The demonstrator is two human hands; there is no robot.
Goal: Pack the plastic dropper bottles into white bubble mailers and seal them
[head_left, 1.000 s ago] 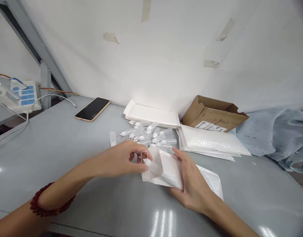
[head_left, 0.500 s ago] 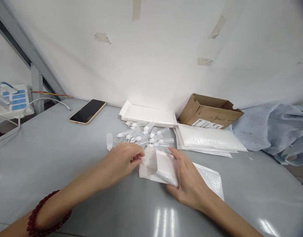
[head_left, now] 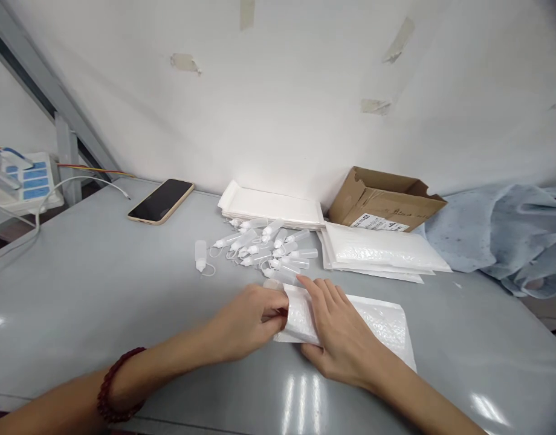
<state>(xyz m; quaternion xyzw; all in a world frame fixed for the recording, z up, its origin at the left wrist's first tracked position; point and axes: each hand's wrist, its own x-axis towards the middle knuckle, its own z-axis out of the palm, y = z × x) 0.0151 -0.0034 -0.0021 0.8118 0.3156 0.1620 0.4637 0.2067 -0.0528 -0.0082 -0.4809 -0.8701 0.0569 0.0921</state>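
A small white bubble mailer (head_left: 298, 315) lies on the grey table with its open end to the left. My right hand (head_left: 339, 332) grips it, thumb at the near edge and fingers across the top. At its mouth is my left hand (head_left: 248, 323), whose curled fingertips reach inside and are hidden; whatever they hold does not show. Under my right wrist another bubble mailer (head_left: 389, 323) lies flat. Just beyond the hands is a pile of small translucent dropper bottles (head_left: 260, 244) with tethered caps. One separate dropper bottle (head_left: 200, 254) stands off to their left.
Flat white mailers (head_left: 273, 202) are stacked by the wall, with more bubble mailers (head_left: 382, 249) to their right. Behind these sits an open cardboard box (head_left: 387, 202). A phone (head_left: 161, 200), a white cable (head_left: 85, 179) and a power strip (head_left: 28, 187) are left; pale blue cloth (head_left: 481, 223) lies right.
My left hand has moved right and slightly nearer, from the mailer's flap to inside its opening. My right hand keeps hold of the mailer.
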